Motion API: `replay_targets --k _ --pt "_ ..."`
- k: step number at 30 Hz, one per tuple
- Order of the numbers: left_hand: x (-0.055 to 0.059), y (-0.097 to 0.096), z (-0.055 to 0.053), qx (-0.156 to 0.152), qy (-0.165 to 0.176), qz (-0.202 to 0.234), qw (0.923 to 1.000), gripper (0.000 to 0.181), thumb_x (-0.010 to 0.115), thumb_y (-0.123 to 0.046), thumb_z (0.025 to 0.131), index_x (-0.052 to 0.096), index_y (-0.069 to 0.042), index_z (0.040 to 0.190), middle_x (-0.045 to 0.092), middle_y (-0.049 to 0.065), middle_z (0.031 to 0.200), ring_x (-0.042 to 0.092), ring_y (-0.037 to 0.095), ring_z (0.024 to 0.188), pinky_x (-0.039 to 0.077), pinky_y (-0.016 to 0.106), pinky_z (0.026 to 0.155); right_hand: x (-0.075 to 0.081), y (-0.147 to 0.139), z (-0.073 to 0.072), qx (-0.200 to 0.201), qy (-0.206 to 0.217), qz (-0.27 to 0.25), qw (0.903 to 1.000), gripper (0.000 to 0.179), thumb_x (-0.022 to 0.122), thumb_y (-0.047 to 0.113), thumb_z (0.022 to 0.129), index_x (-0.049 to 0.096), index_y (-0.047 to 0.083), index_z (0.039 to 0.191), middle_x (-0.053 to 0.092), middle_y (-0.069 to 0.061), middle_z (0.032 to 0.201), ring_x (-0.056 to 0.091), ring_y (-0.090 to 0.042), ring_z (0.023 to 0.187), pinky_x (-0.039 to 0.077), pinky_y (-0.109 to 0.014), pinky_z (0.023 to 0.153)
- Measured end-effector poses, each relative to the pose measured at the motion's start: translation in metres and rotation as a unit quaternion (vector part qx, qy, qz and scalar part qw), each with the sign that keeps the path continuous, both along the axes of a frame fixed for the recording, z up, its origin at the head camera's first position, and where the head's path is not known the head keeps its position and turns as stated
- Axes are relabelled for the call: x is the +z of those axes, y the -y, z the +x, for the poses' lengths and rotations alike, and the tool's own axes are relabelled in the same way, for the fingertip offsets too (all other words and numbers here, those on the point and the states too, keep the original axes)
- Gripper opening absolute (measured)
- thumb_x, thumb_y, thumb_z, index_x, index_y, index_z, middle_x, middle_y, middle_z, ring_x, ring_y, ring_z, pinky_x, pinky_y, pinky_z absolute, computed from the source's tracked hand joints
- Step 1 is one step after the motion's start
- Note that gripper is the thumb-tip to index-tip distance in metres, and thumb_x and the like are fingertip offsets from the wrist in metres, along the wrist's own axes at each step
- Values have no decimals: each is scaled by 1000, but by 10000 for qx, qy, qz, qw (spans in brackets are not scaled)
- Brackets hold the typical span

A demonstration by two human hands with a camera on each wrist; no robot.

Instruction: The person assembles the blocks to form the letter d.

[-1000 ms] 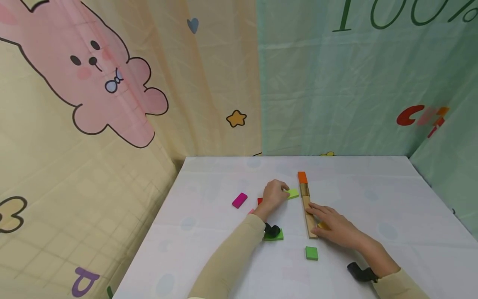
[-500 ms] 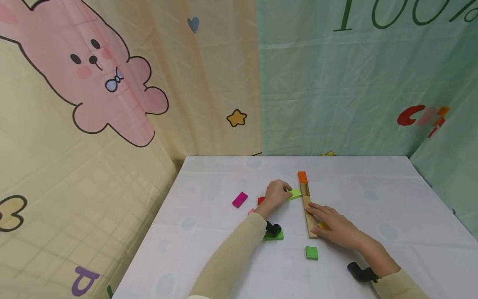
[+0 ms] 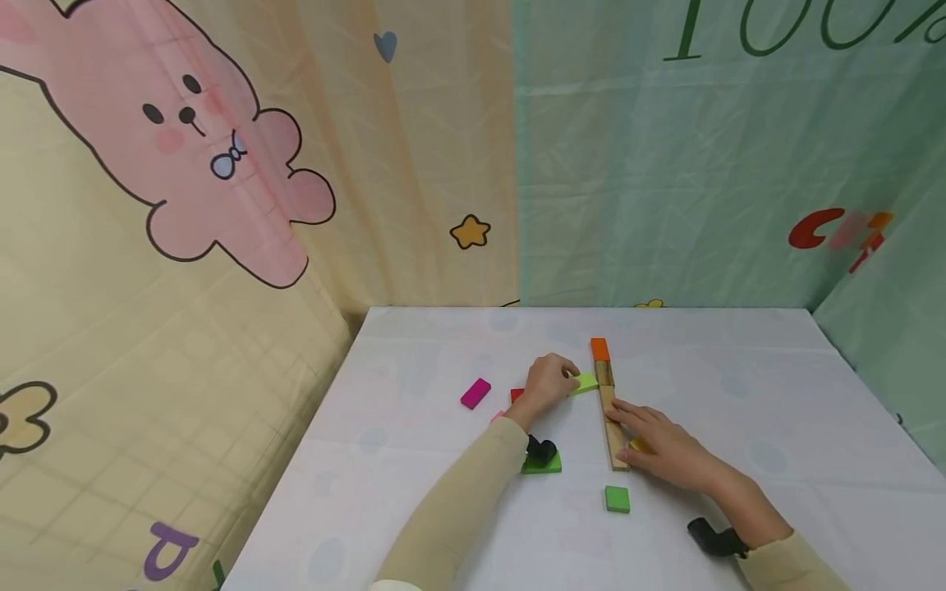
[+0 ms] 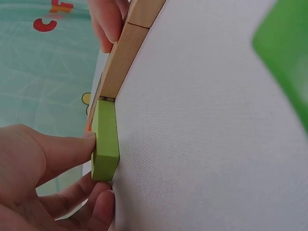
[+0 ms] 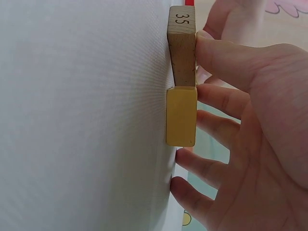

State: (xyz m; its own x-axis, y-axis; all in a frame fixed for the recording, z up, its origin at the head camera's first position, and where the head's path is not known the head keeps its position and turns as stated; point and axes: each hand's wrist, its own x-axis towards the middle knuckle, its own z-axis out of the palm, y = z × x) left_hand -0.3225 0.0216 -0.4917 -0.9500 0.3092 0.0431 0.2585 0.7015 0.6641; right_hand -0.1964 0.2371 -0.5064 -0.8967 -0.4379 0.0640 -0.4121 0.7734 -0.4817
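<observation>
My left hand (image 3: 545,386) pinches a light green block (image 3: 585,383) between thumb and fingers. The inner end of that block meets the left side of a line of wooden blocks (image 3: 613,427), near a joint, in the head view. Beyond the joint the line goes on with a dark brownish piece (image 3: 604,373) and an orange block (image 3: 599,350). My right hand (image 3: 665,447) rests along the line, fingers spread and mostly straight. Its thumb touches the wooden block marked 35 (image 5: 182,43). A yellow block (image 5: 181,117) abuts that one, partly hidden under the hand in the head view.
Left of the line lie a magenta block (image 3: 476,393), a red block (image 3: 516,396) and a pink one, the latter two mostly covered by my left arm. A green block (image 3: 543,466) lies below the left wrist, and a green square (image 3: 617,499) in front of the line.
My left hand has slid the light green block slightly right, up against the line. The right hand stays in place on the wooden blocks.
</observation>
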Motion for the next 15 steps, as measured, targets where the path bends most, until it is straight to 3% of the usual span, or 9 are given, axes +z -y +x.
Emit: replay_targets --k 7,15 --pt "4 5 3 -50 106 -54 9999 17 78 -16 90 80 -12 107 69 -1 92 58 11 82 48 23 71 -2 1 1 28 53 -6 10000 67 69 41 95 47 14 152 34 -12 160 33 -46 140 36 -70 100" --pt "23 18 5 -304 86 -165 9994 22 74 -18 93 78 -12 113 69 5 101 59 16 90 49 27 76 4 2 0 -97 185 65 9998 70 69 45 94 46 14 152 33 -14 160 32 -47 140 34 -71 100"
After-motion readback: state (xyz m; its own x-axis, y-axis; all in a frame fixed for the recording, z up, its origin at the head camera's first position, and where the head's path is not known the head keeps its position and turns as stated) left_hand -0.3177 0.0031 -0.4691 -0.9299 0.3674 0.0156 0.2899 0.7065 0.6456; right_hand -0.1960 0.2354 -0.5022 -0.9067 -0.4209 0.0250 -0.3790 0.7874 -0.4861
